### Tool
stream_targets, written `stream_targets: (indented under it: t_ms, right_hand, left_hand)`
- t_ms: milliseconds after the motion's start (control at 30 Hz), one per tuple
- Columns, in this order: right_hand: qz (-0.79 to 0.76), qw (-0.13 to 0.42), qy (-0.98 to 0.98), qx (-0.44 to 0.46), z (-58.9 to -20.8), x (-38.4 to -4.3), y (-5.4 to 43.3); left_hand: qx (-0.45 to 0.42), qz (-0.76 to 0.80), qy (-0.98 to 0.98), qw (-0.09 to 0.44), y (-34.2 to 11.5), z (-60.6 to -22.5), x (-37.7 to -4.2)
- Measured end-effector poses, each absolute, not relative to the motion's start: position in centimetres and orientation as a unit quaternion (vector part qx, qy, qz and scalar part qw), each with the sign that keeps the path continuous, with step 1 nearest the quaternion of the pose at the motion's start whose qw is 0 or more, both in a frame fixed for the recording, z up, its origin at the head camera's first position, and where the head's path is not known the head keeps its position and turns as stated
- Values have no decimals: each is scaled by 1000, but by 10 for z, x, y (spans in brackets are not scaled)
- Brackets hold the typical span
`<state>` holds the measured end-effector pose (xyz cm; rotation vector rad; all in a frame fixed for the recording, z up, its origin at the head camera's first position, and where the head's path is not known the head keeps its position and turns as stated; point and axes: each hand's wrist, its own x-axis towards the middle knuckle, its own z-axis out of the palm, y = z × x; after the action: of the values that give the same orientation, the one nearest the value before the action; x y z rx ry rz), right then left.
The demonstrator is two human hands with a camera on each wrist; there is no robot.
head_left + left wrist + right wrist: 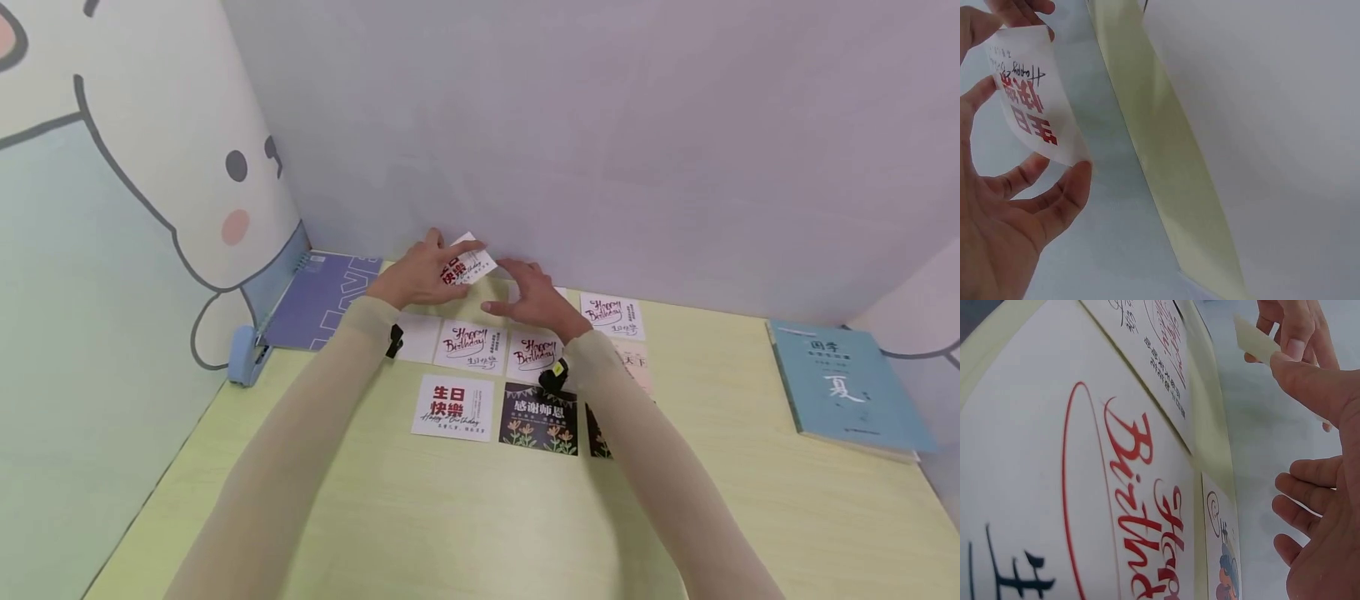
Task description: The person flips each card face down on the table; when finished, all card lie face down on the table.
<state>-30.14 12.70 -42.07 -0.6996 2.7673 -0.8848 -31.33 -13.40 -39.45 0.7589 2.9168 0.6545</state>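
Note:
Above the back row, beside the wall, my left hand holds a small white card with red characters by its edges. In the left wrist view the card bows slightly between the fingers. My right hand hovers just to the right, thumb and fingers spread, holding nothing. In the right wrist view its thumb overlaps the card. Under the right hand lie "Happy Birthday" cards, one beside another. A red-lettered card and a dark floral card lie in front.
A purple notebook lies at the back left, with a blue clip-like object near it. More cards, including a birthday card, lie to the right. A blue book lies far right. A pale wall rises behind the table.

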Motion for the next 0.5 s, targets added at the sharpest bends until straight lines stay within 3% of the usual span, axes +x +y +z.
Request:
stream_targets:
  t_ms: [300, 500]
  right_hand:
    - [-326, 96, 914, -222, -419, -301, 120]
    - [-345, 118, 903, -226, -418, -302, 117]
  left_hand:
    - [283, 375, 882, -30, -133, -398, -311]
    - [330, 436, 837, -27, -130, -397, -312]
